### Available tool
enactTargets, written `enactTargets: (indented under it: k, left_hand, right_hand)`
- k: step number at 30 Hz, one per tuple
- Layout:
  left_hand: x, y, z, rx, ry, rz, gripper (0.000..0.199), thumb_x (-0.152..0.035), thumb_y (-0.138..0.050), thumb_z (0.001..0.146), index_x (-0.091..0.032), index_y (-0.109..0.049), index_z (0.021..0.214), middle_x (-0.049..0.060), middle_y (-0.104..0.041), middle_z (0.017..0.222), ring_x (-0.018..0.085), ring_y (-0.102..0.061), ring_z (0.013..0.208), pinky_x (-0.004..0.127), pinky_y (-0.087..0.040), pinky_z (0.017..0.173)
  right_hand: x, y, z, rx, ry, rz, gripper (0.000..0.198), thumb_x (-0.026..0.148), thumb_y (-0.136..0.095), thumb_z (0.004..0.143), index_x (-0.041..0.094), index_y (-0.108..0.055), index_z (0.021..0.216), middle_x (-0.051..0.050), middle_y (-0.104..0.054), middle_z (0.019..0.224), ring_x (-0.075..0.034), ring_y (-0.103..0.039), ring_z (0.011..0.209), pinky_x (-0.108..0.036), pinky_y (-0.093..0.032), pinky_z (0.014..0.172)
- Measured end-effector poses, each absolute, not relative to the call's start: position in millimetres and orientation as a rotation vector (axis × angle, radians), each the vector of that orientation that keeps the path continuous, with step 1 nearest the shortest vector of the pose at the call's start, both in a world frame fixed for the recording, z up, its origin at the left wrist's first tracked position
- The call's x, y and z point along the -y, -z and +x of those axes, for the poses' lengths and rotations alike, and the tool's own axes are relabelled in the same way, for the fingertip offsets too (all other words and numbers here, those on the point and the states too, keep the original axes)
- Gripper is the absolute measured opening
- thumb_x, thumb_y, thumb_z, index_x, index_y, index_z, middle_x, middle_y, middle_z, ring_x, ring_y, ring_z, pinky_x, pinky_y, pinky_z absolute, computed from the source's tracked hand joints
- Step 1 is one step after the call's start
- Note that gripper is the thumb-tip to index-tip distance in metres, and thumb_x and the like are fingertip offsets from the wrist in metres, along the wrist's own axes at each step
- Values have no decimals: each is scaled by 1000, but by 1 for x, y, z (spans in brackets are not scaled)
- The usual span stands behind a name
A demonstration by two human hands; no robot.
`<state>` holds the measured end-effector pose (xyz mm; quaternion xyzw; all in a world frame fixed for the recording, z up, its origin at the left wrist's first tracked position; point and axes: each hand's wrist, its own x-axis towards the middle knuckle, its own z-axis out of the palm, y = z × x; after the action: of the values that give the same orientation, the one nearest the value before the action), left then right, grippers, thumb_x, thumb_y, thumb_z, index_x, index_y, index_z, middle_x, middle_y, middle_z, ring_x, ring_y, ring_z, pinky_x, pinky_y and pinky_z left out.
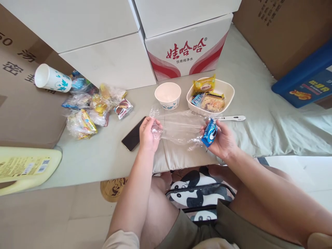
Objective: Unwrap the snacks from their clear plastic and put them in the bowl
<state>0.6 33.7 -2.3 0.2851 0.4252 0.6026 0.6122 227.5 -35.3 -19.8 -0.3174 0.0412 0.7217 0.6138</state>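
A clear plastic bag (178, 128) is stretched between my two hands above the cloth-covered surface. My left hand (150, 133) pinches its left end. In my right hand (223, 140) lies a small blue snack packet (209, 133), held against the bag's right end. Just beyond the bag stands a white paper bowl (168, 95) with a blue leaf print. Right of it, a cream plastic bowl (228, 93) holds a yellow packet (204, 84), a blue packet and a wrapped cracker-like snack (212, 102). A dark phone (132, 136) lies beside my left hand.
Several bagged snacks (98, 103) are heaped at the left near a tipped paper cup (53, 79). White cartons (190, 52) line the back. A white slotted utensil (230, 118) lies at the right. A yellow jug (28, 167) stands at left, a blue container (303, 76) at right.
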Motion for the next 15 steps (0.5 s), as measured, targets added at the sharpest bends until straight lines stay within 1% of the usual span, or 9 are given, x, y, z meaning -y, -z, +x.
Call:
enactTargets:
  k: [2, 4, 6, 8, 9, 11, 15]
  left_hand:
    - [-35, 2, 0, -1006, -1401, 659, 29, -30, -80, 66, -20, -55, 73, -4, -60, 65, 7, -57, 54, 19, -45, 53]
    - [-37, 1, -2, -1039, -1468, 638, 28, -30, -78, 68, -21, -53, 74, -4, -58, 66, 7, -56, 55, 19, -45, 56]
    - [-40, 0, -7, -1079, -1598, 594, 27, -31, -75, 70, -22, -50, 75, -5, -57, 68, 6, -55, 57, 19, -45, 59]
    - [-43, -2, -13, -1111, -1717, 544, 27, -31, -73, 71, -22, -48, 76, -6, -55, 70, 6, -53, 59, 18, -45, 61]
    - [-44, -2, -16, -1120, -1746, 523, 28, -30, -73, 71, -22, -47, 77, -6, -54, 70, 6, -52, 60, 18, -45, 62]
    - [-44, -4, -22, -1139, -1770, 495, 28, -30, -72, 71, -22, -46, 77, -6, -52, 70, 6, -51, 60, 19, -44, 62]
    - [-40, -11, -30, -1261, -2046, 567, 28, -37, -65, 80, -23, -41, 80, -7, -44, 70, 6, -48, 59, 18, -40, 60]
  right_hand:
    - [36, 16, 228, -92, -1682, -734, 17, 31, -76, 75, 23, -65, 84, 0, -73, 73, -17, -72, 73, -30, -63, 67]
    - [39, 12, 228, -50, -1728, -712, 22, 36, -75, 75, 23, -66, 90, -2, -75, 79, -20, -74, 80, -34, -63, 69]
    - [43, 8, 227, 23, -1810, -656, 36, 41, -77, 72, 23, -66, 100, -5, -77, 96, -25, -74, 91, -42, -64, 74]
    - [48, 6, 225, 110, -1923, -589, 48, 43, -79, 70, 23, -64, 110, -7, -75, 115, -29, -73, 101, -50, -62, 81]
    - [49, 6, 223, 147, -1975, -564, 50, 42, -80, 69, 23, -63, 113, -8, -74, 120, -30, -73, 104, -51, -61, 85]
    - [51, 8, 221, 195, -2029, -553, 50, 33, -80, 68, 23, -62, 114, -8, -73, 121, -29, -72, 108, -50, -60, 89]
    - [49, 13, 214, 255, -1979, -697, 49, 12, -75, 67, 25, -62, 113, -6, -74, 119, -23, -73, 106, -41, -61, 86]
